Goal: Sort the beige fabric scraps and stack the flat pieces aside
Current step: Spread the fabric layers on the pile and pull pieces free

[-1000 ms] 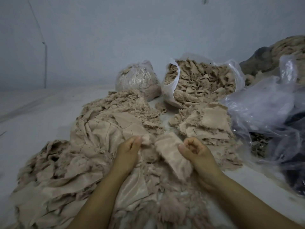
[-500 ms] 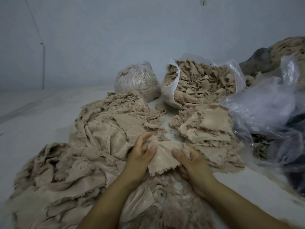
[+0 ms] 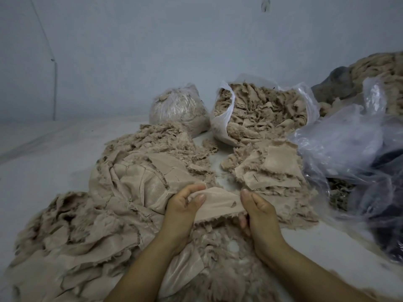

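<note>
Beige scrap (image 3: pixel 219 202) stretched 9-to-3, pinched between left hand (image 3: pixel 185 204) and right hand (image 3: pixel 257 209); stack (image 3: pixel 272 171) at 1 o'clock, nearer right.

Wall (image 3: pixel 196 51): plain, pale grey-blue, fills the upper half of the view. Small dark mark (image 3: pixel 265 6) near the top edge, right of centre. Thin cable (image 3: pixel 54 83) runs down the wall at left, slanting from the top, then dropping straight to floor level. Floor (image 3: pixel 43 160): pale grey, smooth covering with faint creases toward the left edge. Light: dim, even, cool; soft shadows only.
</note>
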`<action>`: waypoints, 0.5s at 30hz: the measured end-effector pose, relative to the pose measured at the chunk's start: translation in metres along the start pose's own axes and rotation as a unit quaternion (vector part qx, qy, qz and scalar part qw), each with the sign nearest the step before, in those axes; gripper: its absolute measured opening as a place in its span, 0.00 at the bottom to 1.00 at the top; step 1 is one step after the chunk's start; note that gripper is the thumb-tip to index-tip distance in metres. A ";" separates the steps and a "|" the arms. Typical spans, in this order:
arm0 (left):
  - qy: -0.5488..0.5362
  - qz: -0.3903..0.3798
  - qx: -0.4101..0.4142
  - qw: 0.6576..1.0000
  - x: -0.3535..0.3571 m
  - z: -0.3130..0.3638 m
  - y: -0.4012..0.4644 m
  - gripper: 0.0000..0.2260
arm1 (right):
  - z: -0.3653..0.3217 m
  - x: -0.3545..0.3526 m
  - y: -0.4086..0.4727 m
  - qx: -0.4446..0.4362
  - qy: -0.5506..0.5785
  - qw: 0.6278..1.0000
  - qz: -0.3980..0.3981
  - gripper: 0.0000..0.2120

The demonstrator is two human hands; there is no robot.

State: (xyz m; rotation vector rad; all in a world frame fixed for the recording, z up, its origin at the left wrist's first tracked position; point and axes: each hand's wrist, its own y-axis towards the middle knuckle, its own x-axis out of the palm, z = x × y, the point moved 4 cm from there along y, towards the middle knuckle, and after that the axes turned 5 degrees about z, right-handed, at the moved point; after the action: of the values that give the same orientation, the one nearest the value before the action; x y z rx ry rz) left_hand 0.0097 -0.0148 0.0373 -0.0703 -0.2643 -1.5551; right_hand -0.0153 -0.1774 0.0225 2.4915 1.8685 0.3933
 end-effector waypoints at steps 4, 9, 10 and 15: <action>-0.008 0.005 -0.003 1.000 -0.001 0.000 -0.001 0.08 | -0.002 -0.006 0.001 0.000 -0.018 0.999 0.043 0.23; 0.022 -0.029 0.023 0.999 0.004 0.003 -0.005 0.07 | -0.003 0.015 -0.003 0.080 0.020 0.992 -0.099 0.20; 0.027 -0.020 0.035 0.999 0.004 0.005 -0.006 0.07 | -0.003 0.017 -0.004 0.078 0.012 0.992 -0.095 0.17; 0.074 0.065 0.089 0.991 -0.001 0.009 -0.003 0.08 | -0.009 0.014 -0.004 0.036 -0.005 0.999 -0.016 0.04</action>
State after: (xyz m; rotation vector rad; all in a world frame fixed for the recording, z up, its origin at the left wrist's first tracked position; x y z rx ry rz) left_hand 0.0056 -0.0116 0.0456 0.1642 -0.2756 -1.3943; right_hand -0.0169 -0.1646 0.0338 2.4987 1.9512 0.3170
